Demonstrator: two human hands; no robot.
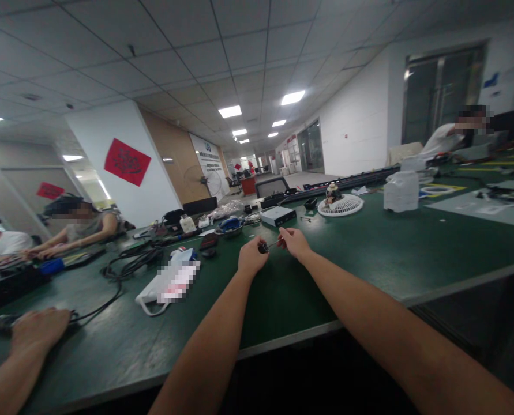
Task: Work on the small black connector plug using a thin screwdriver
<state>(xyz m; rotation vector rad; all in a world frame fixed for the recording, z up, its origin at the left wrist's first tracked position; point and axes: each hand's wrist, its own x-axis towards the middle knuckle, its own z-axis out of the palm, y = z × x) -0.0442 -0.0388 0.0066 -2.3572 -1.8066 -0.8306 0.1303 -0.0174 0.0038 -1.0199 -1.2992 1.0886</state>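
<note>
Above the green table [282,300], near the middle of the head view, my left hand [252,256] is closed around a small dark part [263,248]. My right hand [295,244] pinches a thin rod-like tool [276,242], which points left and reaches the dark part. The tool's far tip and the details of the part are too small to make out. Just beyond my hands lies a white and black box [277,216].
A white fan grille [341,205] and a white jug [401,192] stand to the right. A white bag [170,282] and black cables [131,259] lie left. Another person's hand [42,328] rests at the lower left. More people sit at both sides.
</note>
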